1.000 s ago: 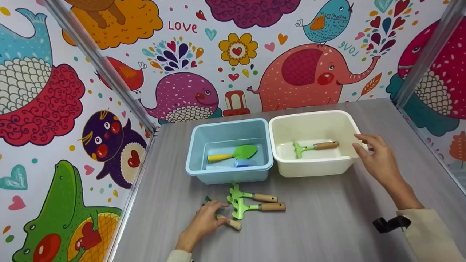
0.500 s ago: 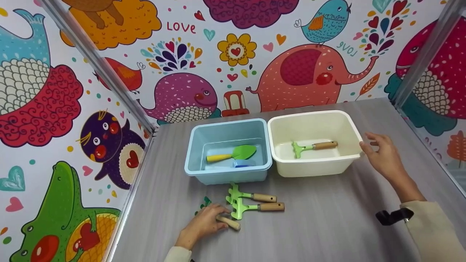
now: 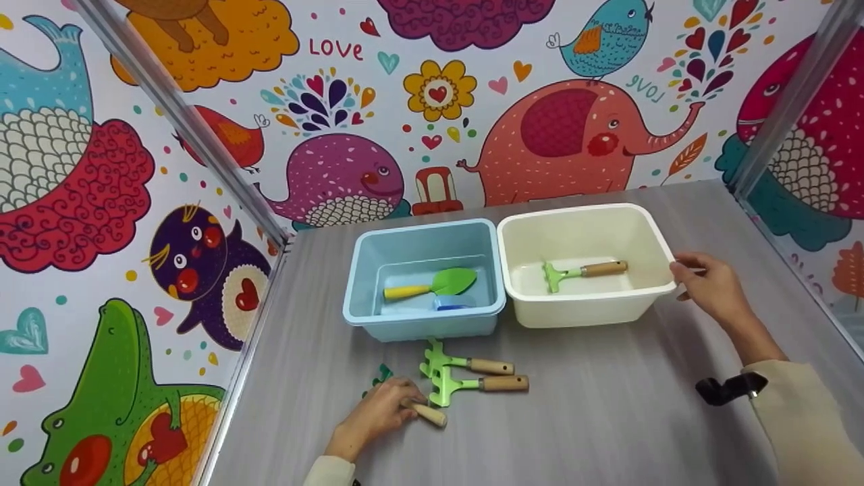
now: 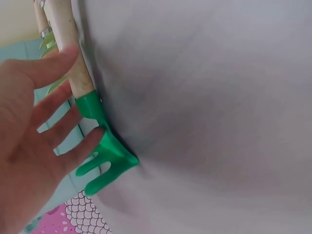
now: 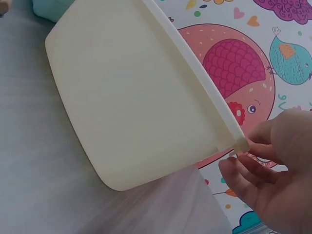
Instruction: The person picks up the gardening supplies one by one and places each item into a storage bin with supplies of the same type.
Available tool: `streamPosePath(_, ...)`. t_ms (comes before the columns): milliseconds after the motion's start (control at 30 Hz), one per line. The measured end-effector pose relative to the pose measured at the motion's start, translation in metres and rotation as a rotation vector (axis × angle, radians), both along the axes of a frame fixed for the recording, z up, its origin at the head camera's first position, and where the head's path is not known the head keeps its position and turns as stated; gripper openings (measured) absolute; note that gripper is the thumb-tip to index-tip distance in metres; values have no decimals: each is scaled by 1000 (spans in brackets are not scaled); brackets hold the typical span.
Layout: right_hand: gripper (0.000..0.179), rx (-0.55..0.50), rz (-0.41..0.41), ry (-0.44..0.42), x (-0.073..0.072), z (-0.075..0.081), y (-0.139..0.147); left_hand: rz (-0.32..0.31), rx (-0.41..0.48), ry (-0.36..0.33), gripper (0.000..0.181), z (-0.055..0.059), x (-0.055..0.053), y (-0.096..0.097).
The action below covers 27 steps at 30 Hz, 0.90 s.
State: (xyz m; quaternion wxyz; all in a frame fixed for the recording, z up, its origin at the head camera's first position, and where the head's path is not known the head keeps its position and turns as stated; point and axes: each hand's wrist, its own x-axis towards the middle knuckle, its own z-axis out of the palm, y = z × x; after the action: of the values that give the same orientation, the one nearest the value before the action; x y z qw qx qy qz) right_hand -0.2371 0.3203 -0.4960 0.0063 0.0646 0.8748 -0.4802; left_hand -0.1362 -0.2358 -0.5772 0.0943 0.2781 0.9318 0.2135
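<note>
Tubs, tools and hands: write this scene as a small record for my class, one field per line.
Left hand: holds dark-green rake by its wooden handle
Right hand: pinches rim of cream tub, front right corner
Blue tub: green trowel, blue item (unclear)
Cream tub: one light-green rake
Table: two more light-green rakes, in front of blue tub

A rake (image 3: 603, 269) lies in the right tub (image 3: 580, 313).

Booth (image 3: 185, 121) with cartoon-printed walls (image 3: 553, 145)
</note>
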Motion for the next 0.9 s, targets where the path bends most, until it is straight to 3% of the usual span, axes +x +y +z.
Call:
streamPosePath(200, 66, -135, -49, -118, -8, -2, 4, 24, 18, -58, 20, -2, -2, 1)
streamPosePath(333, 70, -250, -40, -196, -13, -2, 10, 50, 11, -105, 19, -1, -3, 2)
streamPosePath(500, 75, -325, -8, -273, -16, -2, 17, 41, -9, -93, 20, 0, -4, 4)
streamPosePath(700, 81, -348, 48, -266, -15, -3, 21, 25, -11, -72, 19, -2, -5, 7)
streamPosePath(900, 81, -300, 69, -241, -15, -2, 20, 19, 23, -106, 13, -5, -6, 10)
